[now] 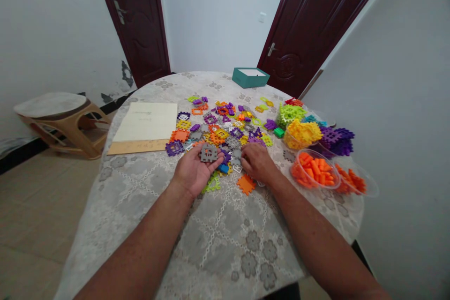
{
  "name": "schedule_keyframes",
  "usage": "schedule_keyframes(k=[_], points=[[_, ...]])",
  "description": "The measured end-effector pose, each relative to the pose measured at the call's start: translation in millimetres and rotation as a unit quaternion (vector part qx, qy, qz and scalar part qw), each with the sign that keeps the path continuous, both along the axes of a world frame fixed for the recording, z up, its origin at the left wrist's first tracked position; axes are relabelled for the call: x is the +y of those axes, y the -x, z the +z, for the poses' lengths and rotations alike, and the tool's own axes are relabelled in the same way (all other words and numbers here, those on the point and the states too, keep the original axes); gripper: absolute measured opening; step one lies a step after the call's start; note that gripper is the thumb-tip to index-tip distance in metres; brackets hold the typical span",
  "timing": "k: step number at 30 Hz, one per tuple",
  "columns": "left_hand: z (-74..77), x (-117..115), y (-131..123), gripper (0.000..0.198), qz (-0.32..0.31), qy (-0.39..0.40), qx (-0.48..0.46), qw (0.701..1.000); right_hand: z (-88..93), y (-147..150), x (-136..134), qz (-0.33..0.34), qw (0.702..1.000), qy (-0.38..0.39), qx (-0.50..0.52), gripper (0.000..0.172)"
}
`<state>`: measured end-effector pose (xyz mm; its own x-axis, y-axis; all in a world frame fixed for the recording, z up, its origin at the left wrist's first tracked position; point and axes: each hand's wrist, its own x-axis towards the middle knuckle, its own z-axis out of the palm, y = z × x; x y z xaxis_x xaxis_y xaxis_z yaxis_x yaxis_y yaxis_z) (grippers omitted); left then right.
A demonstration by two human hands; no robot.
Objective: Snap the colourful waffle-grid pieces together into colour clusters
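My left hand is turned palm up over the near edge of a spread of plastic building pieces. On its fingers rests a grey interlocking square tile with a window-like cutout, perhaps stacked on others. To the right, my right hand reaches down into the pieces with fingers curled together; what they pinch, if anything, is hidden. Beside its fingertips is a grey piece. An orange tile lies just in front of it. Near my left hand are a lime-green frame piece and a blue piece.
Clear tubs at the right hold orange pieces, yellow pieces, lime-green pieces and purple pieces. A teal box stands at the far edge. A paper folder lies at the left, with a stool beyond.
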<state>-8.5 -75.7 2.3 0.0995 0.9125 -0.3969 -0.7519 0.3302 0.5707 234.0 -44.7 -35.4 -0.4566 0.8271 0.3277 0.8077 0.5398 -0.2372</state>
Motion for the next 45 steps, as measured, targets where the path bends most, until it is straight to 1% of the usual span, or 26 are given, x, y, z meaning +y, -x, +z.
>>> schedule_keyframes(k=[2, 3, 5, 6, 8, 9, 12, 13, 14, 16, 20, 22, 26, 27, 28, 29, 31, 32, 34, 36, 38, 41, 45], points=[[-0.6, -0.2, 0.2, 0.017, -0.006, -0.002, 0.001, 1.000, 2.0, 1.6, -1.4, -0.007, 0.998, -0.005, 0.070, 0.006], [-0.9, -0.2, 0.2, 0.017, -0.007, -0.003, 0.000, 1.000, 3.3, 2.3, -2.0, -0.021, 0.993, -0.005, 0.112, 0.007], [-1.5, -0.6, 0.2, 0.016, -0.010, -0.006, -0.005, 1.000, 6.1, 3.6, -3.1, -0.072, 0.978, 0.006, 0.196, 0.011], [-1.8, -0.9, -0.1, 0.016, -0.011, -0.006, -0.008, 1.000, 7.5, 4.5, -3.5, -0.099, 0.967, 0.024, 0.235, 0.014], [-2.0, -2.2, -1.1, 0.017, -0.017, -0.003, -0.010, 1.000, 9.6, 7.5, -4.3, -0.133, 0.935, 0.089, 0.317, 0.021], [-1.9, -3.2, -1.9, 0.018, -0.022, 0.000, -0.009, 1.000, 10.3, 9.7, -4.8, -0.138, 0.913, 0.131, 0.360, 0.025], [-0.7, -6.8, -5.4, 0.022, -0.043, 0.000, -0.005, 0.999, 11.3, 18.5, -8.2, -0.121, 0.845, 0.241, 0.461, 0.035], [-0.3, -7.9, -6.7, 0.022, -0.051, -0.004, -0.007, 0.999, 11.6, 22.1, -10.2, -0.113, 0.832, 0.261, 0.476, 0.037], [0.1, -9.0, -8.0, 0.023, -0.059, -0.007, -0.011, 0.998, 11.8, 25.7, -12.7, -0.103, 0.827, 0.273, 0.480, 0.037], [0.2, -10.9, -10.4, 0.024, -0.070, -0.012, -0.021, 0.997, 12.3, 33.2, -18.4, -0.082, 0.835, 0.281, 0.466, 0.035], [-2.1, -16.0, -15.6, 0.016, -0.068, -0.012, -0.019, 0.997, 11.7, 46.6, -29.4, -0.052, 0.882, 0.234, 0.405, 0.028], [-4.3, -19.4, -18.5, 0.011, -0.077, -0.024, -0.002, 0.997, 10.4, 50.8, -32.4, -0.047, 0.899, 0.210, 0.382, 0.027], [-7.2, -21.7, -19.9, 0.024, -0.104, -0.031, 0.022, 0.994, 8.4, 46.0, -29.1, -0.059, 0.895, 0.216, 0.385, 0.028], [-6.7, -20.4, -18.4, 0.023, -0.097, -0.028, 0.022, 0.995, 8.4, 41.1, -26.2, -0.068, 0.898, 0.205, 0.382, 0.028], [-5.7, -18.4, -15.9, 0.020, -0.081, -0.027, 0.023, 0.996, 8.5, 34.8, -22.8, -0.080, 0.908, 0.180, 0.371, 0.027], [-4.1, -15.8, -12.7, 0.018, -0.062, -0.027, 0.022, 0.997, 8.9, 27.6, -19.1, -0.091, 0.922, 0.143, 0.347, 0.026], [0.4, -9.8, -4.9, 0.016, -0.022, -0.027, 0.020, 0.999, 9.4, 12.6, -12.2, -0.096, 0.957, 0.066, 0.265, 0.023], [2.7, -7.0, -1.2, 0.015, -0.005, -0.027, 0.017, 0.999, 9.5, 6.1, -9.6, -0.086, 0.972, 0.040, 0.213, 0.021], [6.0, -2.7, 4.5, 0.016, 0.015, -0.026, 0.014, 0.999, 8.9, -2.2, -7.3, -0.049, 0.992, 0.017, 0.114, 0.022], [6.7, -0.6, 6.5, 0.017, 0.026, -0.026, 0.014, 0.999, 7.7, -3.4, -8.8, -0.008, 0.999, 0.022, 0.040, 0.029], [4.9, -0.3, 5.3, 0.021, 0.029, -0.023, 0.015, 0.999, 7.0, 0.8, -12.2, 0.017, 0.999, 0.036, -0.007, 0.031], [1.4, -1.0, 1.8, 0.027, 0.027, -0.010, 0.015, 0.999, 8.5, 8.7, -16.1, 0.019, 0.998, 0.046, -0.039, 0.026], [1.2, -1.2, 0.1, 0.026, 0.032, -0.003, 0.019, 0.999, 9.9, 9.0, -13.1, 0.018, 0.998, 0.032, -0.050, 0.023]])
